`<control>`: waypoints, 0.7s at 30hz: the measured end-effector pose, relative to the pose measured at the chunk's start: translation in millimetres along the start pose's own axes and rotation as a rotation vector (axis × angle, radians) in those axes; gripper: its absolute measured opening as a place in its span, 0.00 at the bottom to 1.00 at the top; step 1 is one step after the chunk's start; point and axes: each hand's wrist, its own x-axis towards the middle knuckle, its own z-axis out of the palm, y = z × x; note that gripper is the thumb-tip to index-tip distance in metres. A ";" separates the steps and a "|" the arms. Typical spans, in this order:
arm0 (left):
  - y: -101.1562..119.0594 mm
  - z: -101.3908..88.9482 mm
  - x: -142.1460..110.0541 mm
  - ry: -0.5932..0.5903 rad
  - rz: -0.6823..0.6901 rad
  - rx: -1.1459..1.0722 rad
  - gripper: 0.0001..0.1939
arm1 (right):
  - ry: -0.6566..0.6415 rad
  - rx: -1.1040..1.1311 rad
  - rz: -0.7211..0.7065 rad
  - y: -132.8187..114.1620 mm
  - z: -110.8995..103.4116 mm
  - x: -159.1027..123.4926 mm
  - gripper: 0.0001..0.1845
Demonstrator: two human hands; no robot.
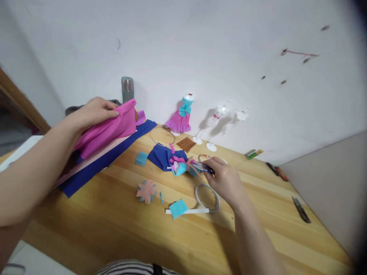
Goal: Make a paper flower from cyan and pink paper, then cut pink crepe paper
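Observation:
My left hand [99, 109] pinches the edge of a magenta sheet of crepe paper [114, 128], raised over dark blue crepe paper [109, 158] and a pale pink sheet. In my right hand [225, 179] is a pair of scissors with dark handles [208, 169], its blades pointing left over a pile of blue, pink and turquoise paper scraps [163, 156]. Whether the blades touch the scraps I cannot tell. Below the right hand lies a roll of white tape [208, 196]. A layered peach paper flower [147, 191] and a turquoise paper square [178, 208] lie nearer me.
Against the wall stand a small dress form in a magenta skirt [180, 120] and two bare white dress forms [218, 112]. A grey flask [127, 89] is behind my left hand. A folded brown paper [186, 144] lies mid-table; a utility knife [301, 210] lies far right.

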 end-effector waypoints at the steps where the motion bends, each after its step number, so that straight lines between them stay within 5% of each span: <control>1: 0.9 -3.3 1.2 -0.004 -0.016 0.031 0.14 | 0.015 0.013 0.013 0.3 -0.6 -0.1 0.09; 5: -2.5 -11.0 14.1 -0.029 0.049 0.244 0.15 | 0.071 0.029 0.018 0.6 -1.5 -0.2 0.10; 8: -3.1 -17.7 22.8 -0.131 0.028 0.167 0.14 | 0.061 0.033 -0.009 0.4 -1.4 -0.1 0.10; 15: -0.1 -41.2 39.7 -0.006 -0.055 0.169 0.17 | 0.042 0.036 -0.062 -0.6 -1.0 -0.3 0.10; 21: 9.2 -30.8 35.1 -0.127 -0.021 0.139 0.13 | 0.014 -0.001 -0.059 -5.2 0.5 0.0 0.10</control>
